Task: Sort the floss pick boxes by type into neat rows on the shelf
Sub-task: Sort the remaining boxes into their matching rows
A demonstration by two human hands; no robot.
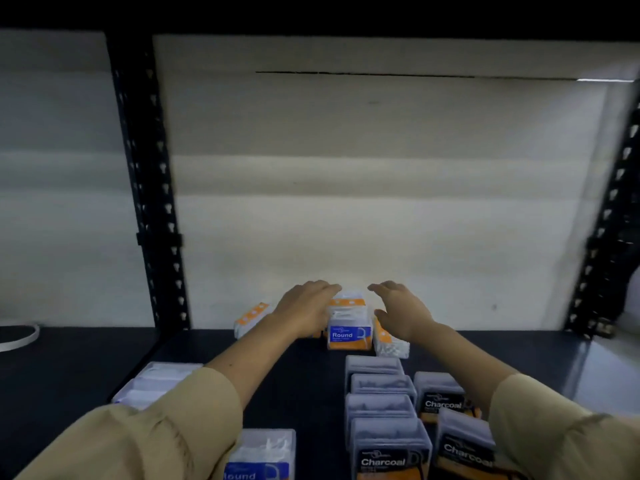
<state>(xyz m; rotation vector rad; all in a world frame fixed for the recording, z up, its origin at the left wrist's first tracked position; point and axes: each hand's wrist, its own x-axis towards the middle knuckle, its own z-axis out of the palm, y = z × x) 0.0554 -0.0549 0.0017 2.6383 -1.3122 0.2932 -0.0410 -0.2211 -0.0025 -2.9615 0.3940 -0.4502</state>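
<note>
Flanks the far Round box (349, 336) with left grip (304, 311) and right grip (401, 311), both spread apart, seemingly to square its row.

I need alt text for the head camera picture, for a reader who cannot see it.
A person's left hand and right hand reach either side of an upright box labelled Round at the back of a dark shelf. Tipped boxes lie beside it; Charcoal boxes stand in rows nearer the camera.
</note>
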